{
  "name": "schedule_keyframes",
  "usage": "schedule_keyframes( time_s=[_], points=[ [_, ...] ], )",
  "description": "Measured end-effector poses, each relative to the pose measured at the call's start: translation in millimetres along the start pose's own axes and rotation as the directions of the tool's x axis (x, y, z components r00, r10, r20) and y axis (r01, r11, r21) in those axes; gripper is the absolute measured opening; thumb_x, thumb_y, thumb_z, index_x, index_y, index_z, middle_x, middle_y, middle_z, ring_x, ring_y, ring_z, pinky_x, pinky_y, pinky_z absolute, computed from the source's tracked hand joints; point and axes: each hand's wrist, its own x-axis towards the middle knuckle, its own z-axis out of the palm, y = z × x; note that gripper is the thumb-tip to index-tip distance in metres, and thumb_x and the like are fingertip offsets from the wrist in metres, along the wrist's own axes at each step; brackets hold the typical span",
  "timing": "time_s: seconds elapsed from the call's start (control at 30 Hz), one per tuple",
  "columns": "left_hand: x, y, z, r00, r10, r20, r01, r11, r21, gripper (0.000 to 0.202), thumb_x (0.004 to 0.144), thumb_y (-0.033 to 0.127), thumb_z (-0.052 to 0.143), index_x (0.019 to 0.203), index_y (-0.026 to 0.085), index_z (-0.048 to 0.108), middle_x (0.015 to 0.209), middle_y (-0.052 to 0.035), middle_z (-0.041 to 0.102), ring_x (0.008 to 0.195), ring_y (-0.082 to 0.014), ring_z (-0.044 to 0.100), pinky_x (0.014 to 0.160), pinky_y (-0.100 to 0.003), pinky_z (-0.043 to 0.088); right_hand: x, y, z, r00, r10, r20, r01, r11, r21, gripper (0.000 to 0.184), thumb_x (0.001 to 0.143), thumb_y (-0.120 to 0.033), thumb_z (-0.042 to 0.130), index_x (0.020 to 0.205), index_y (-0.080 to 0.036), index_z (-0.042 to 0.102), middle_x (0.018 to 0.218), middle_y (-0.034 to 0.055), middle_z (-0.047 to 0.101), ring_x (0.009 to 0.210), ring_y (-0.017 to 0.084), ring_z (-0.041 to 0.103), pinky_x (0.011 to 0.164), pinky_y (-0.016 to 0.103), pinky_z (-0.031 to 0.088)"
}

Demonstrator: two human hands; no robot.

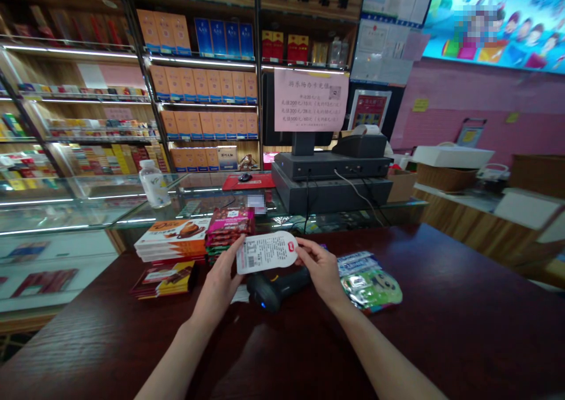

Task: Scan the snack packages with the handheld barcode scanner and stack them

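Note:
Both hands hold a flat white packet (266, 252) with a barcode label, its back facing me, above a dark wooden counter (441, 329). My left hand (219, 285) pinches the packet's left end. My right hand (321, 270) grips its right end. Directly below the packet lies a black handheld barcode scanner (273, 288) with a blue light. A green and blue snack packet (368, 282) rests just right of my right hand.
Stacked orange and pink snack boxes (176, 238) and a dark flat pack (165, 279) sit left of my hands. Behind stand a glass display case with a plastic bottle (154, 183), a cash register (329, 176) with a pink notice, and shelves of boxed goods.

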Motion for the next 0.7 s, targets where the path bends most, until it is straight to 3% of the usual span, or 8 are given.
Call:
schedule_keyframes(
  time_s=[0.23,0.5,0.7],
  points=[
    [0,10,-1.7,0.999,-0.01,0.033,0.009,1.0,0.029,0.084,0.087,0.037,0.066,0.155,0.031,0.019,0.141,-0.0107,0.057,0.128,-0.025,0.057,0.106,-0.041,0.047,4,-4,-4,0.998,0.051,-0.032,-0.049,0.997,0.067,0.025,0.079,-0.041,0.072,0.091,-0.02,0.077,0.083,0.0046,0.078,0.067,0.02,0.071,0.064,0.031,0.06],
    [2,8,-6.4,0.998,-0.013,0.064,0.011,0.999,0.035,0.079,0.092,0.037,0.06,0.156,0.033,0.014,0.152,-0.0096,0.047,0.137,-0.0242,0.049,0.11,-0.04,0.045,5,3,-1,0.999,0.03,-0.015,-0.029,0.995,0.099,0.028,0.072,-0.035,0.078,0.096,-0.02,0.076,0.085,0.0048,0.077,0.076,0.021,0.072,0.073,0.034,0.06],
    [4,7,-11.5,0.998,-0.029,0.062,0.022,0.994,0.106,0.089,0.086,0.035,0.068,0.156,0.036,0.012,0.14,-0.0099,0.056,0.125,-0.0267,0.059,0.103,-0.044,0.05,1,0,0,1.0,-0.006,-0.006,0.007,0.998,0.056,0.026,0.076,-0.036,0.075,0.098,-0.021,0.077,0.088,0.0055,0.077,0.076,0.02,0.07,0.069,0.033,0.058]
  ],
)
